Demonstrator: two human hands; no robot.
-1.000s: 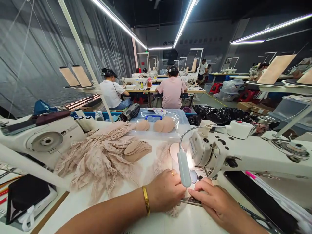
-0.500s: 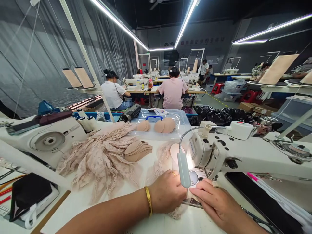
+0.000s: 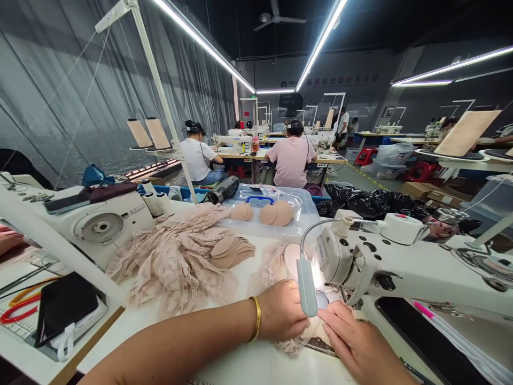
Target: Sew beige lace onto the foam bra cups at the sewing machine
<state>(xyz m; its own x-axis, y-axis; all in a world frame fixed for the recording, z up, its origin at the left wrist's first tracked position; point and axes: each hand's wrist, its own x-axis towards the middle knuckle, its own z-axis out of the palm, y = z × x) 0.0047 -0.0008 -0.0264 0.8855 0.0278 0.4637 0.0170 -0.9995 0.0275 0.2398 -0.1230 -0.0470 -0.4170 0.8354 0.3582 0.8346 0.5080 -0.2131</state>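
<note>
Sheer beige lace fabric [image 3: 269, 266] lies under and around my left hand [image 3: 280, 311], whose fingers are curled down on it. Close by, my right hand [image 3: 355, 334] has its fingers pressed together at the fabric's edge, beside the needle area of a white sewing machine [image 3: 335, 254]. A grey gooseneck lamp head [image 3: 306, 289] hides the fingertips of my left hand and part of the work. Beyond that hand, a round beige pad [image 3: 294, 259] rests on the lace, partly behind the lamp.
On the left lie a heap of beige lace [image 3: 176, 262] and a fanned stack of beige pads [image 3: 232, 251]. More pads sit on a clear plastic box [image 3: 304, 214]. A black phone [image 3: 425, 334] lies at right. Two people sit at machines ahead.
The view has tilted up and turned slightly left, so the scene sits lower and further right. My hands stay close together at the machine; my right hand sits slightly nearer the lamp head.
</note>
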